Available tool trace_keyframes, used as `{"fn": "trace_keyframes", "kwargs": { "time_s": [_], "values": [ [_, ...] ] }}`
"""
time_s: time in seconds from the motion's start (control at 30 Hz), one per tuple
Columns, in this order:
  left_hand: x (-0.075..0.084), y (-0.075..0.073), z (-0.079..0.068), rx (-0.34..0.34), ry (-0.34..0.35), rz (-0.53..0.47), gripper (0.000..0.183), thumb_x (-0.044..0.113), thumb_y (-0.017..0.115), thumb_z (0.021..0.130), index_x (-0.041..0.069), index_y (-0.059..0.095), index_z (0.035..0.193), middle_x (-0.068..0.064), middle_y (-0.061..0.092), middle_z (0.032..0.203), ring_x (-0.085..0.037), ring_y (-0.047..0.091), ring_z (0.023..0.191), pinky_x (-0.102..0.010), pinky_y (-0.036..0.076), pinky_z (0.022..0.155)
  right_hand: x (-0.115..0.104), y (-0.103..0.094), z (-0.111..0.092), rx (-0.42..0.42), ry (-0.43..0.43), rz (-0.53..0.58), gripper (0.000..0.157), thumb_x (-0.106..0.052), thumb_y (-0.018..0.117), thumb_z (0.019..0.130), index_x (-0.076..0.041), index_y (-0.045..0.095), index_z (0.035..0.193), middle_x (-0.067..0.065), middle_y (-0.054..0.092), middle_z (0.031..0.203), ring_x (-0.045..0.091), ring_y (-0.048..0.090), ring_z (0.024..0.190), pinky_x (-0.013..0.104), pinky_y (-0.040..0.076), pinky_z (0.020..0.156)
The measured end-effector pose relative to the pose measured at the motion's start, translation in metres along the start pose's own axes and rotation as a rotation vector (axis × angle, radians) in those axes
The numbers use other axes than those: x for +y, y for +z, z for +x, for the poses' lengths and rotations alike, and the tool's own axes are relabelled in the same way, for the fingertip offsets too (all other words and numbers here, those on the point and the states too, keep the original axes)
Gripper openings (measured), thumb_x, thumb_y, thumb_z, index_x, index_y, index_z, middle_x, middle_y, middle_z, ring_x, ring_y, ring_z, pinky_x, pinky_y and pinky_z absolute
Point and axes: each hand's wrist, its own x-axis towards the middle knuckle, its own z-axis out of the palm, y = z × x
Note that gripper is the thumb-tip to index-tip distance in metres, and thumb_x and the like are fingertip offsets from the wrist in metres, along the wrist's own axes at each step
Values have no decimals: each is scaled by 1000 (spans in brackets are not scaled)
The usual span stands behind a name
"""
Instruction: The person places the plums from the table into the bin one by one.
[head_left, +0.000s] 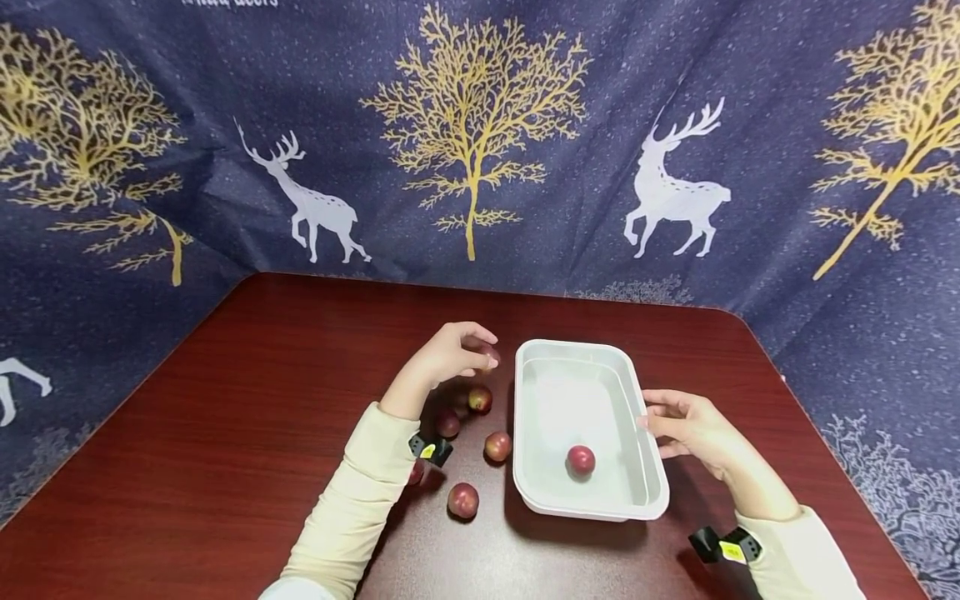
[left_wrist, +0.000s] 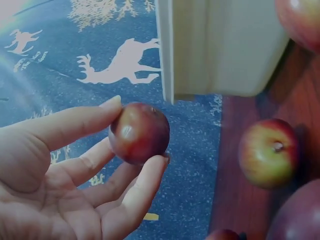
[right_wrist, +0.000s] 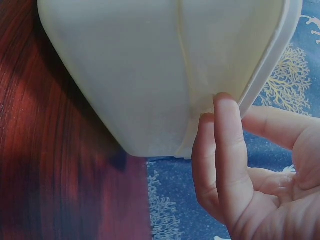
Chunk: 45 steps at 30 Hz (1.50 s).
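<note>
My left hand (head_left: 455,352) pinches a dark red plum (left_wrist: 140,133) between thumb and fingertips, just left of a white plastic tub (head_left: 528,433). In the head view the fingers partly cover that plum. On the tub's right side my right hand (head_left: 692,425) grips the rim, thumb at the edge and fingers against the outer wall (right_wrist: 125,75). One red plum (head_left: 581,460) lies inside the tub. Beside it on the table are a yellow-red plum (head_left: 480,399), a darker plum (head_left: 447,423) and several others, one partly hidden by the left wrist.
The dark red wooden table (head_left: 187,433) has rounded far corners. Behind it hangs a blue cloth (head_left: 540,225) printed with white deer and golden trees. A small black camera is strapped to each wrist.
</note>
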Motion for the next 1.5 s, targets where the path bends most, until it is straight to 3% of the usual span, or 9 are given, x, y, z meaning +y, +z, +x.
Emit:
{"fn": "trace_keyframes", "kwargs": {
  "time_s": [0.67,0.83,1.1,1.5],
  "values": [
    [15,6,-7,-224,-15,-281,44,4,64,88,-3,50,129,-18,62,116,-17,66,91,-45,53,87,-1,-1,0,6,2,6,59,-5,62,88,22,33,133,1,62,92,7,66,78,37,58,66],
    [16,11,-7,-246,-25,-320,47,3,63,88,-4,47,131,-16,59,114,-16,65,90,-51,50,89,-2,-1,0,5,2,3,59,-4,62,88,21,33,133,1,62,92,6,65,79,37,58,66],
    [20,19,-8,-259,-34,-344,45,1,64,87,-2,48,129,-14,58,112,-16,65,88,-51,51,87,-1,-1,1,-3,3,-2,59,-3,60,89,22,30,134,5,62,97,5,65,80,36,58,66],
    [29,40,-11,-268,9,-336,43,4,64,88,-1,50,128,-18,59,117,-20,66,88,-41,57,79,-1,-1,-1,-13,-7,13,59,-5,59,90,22,29,134,-2,63,92,7,66,78,35,58,65]
  ]
}}
